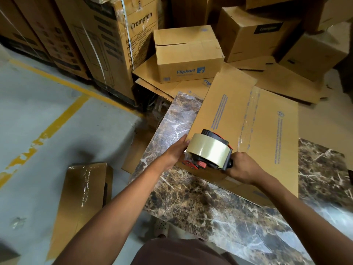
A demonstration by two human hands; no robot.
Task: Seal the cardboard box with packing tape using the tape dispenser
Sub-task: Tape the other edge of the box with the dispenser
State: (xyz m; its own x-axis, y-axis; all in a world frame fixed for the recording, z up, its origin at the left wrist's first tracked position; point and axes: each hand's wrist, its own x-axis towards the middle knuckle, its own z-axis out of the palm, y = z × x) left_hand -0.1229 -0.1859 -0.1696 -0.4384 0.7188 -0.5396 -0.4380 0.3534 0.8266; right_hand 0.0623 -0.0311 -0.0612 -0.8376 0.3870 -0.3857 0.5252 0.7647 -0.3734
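Note:
A flat brown cardboard box point(254, 119) with blue print lies on a marble-patterned table point(191, 199). A strip of clear tape runs along its middle seam. At the box's near left corner sits a red and black tape dispenser point(209, 152) carrying a thick roll of clear tape. My right hand point(242, 169) grips the dispenser's handle from the right. My left hand point(176, 150) rests against the box's near left corner, fingers beside the roll and the dispenser's front end.
A Flipkart box point(188, 54) stands behind the table on flattened cardboard. Tall Crompton cartons point(107, 44) line the back left, more boxes the back right. A taped box point(84, 197) lies on the grey floor at left, which has yellow lines point(47, 131).

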